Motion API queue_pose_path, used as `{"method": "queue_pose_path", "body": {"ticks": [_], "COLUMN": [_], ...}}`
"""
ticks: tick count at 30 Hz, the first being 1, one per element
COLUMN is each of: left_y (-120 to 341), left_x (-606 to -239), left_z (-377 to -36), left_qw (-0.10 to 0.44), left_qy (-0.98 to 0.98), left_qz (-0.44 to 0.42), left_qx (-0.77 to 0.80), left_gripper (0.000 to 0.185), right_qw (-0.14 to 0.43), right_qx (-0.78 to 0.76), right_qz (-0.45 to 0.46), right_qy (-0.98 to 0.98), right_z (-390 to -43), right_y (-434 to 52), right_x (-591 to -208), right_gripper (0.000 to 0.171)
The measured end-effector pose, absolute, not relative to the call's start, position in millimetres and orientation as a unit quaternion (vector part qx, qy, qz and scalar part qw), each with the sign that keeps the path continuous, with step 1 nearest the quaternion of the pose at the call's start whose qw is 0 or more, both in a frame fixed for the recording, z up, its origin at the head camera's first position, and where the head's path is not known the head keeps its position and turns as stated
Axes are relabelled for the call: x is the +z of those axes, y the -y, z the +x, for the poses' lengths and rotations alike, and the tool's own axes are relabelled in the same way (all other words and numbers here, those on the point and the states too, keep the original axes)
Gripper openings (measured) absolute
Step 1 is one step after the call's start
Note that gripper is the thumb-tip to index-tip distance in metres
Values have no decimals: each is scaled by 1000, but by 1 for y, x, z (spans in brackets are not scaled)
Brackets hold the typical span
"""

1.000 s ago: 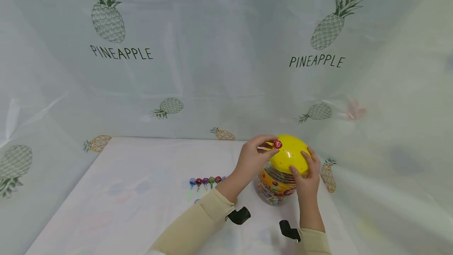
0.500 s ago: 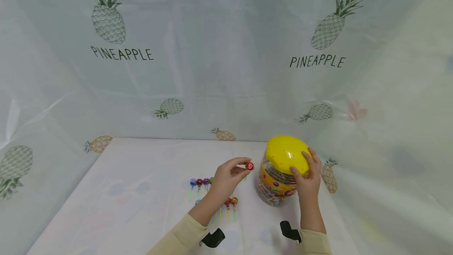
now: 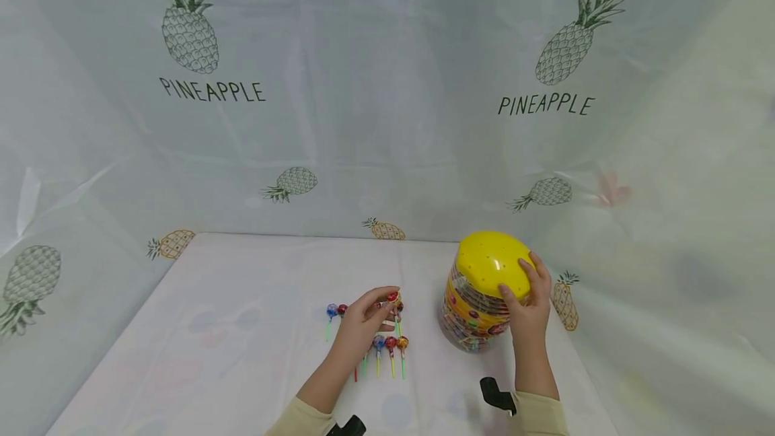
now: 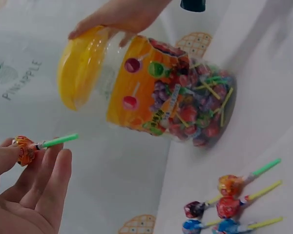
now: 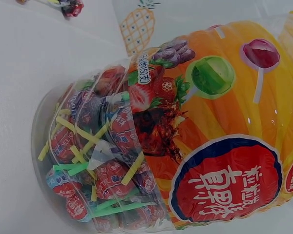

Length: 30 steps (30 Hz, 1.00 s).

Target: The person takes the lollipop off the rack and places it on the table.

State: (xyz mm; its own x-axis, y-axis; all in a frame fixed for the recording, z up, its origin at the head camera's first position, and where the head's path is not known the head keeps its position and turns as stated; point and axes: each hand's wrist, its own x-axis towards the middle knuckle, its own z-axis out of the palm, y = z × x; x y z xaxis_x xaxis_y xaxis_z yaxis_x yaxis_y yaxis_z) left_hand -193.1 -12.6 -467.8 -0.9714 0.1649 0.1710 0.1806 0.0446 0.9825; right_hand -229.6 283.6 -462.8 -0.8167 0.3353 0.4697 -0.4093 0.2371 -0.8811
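Note:
My left hand (image 3: 362, 321) pinches a wrapped lollipop (image 4: 24, 150) by its orange candy head, its green stick pointing away from the fingers in the left wrist view. In the head view it hovers over two rows of lollipops on the table, partly hiding the back row (image 3: 331, 310); the front row (image 3: 391, 343) lies nearer. To the right stands a clear plastic candy jar (image 3: 475, 318) with an orange fruit label and lollipops inside. Its yellow lid (image 3: 490, 261) is on, and my right hand (image 3: 529, 305) grips the lid's right side, thumb in front.
The white tabletop (image 3: 242, 342) spreads around the lollipops, its back edge meeting a pineapple-print curtain (image 3: 387, 120). Black wrist mounts (image 3: 498, 395) sit at both wrists. Through the jar wall (image 5: 88, 161), several red-wrapped lollipops show in the right wrist view.
My left hand has moved left and down from beside the yellow lid to above the lollipop rows, carrying the lollipop. The right hand stays on the lid and the jar stays put.

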Motion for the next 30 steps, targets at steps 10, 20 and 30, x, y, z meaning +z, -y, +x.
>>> {"method": "queue_pose_path", "body": {"ticks": [10, 20, 30], "left_y": [36, 69, 97], "left_x": [-488, -517, -544], "left_z": [-184, -179, -183], "left_qw": [-1, 16, 34], "left_qy": [710, 723, 750], "left_qz": [-49, 31, 64], "left_qx": [-702, -690, -657], "left_gripper": [32, 38, 30], "right_qw": [305, 305, 314], "right_qx": [609, 603, 611], "right_qz": [30, 38, 58], "right_qy": [732, 736, 724], "right_z": [-230, -219, -220], "right_y": [-285, -275, -277], "right_x": [-463, -448, -450], "right_gripper": [49, 46, 46]}}
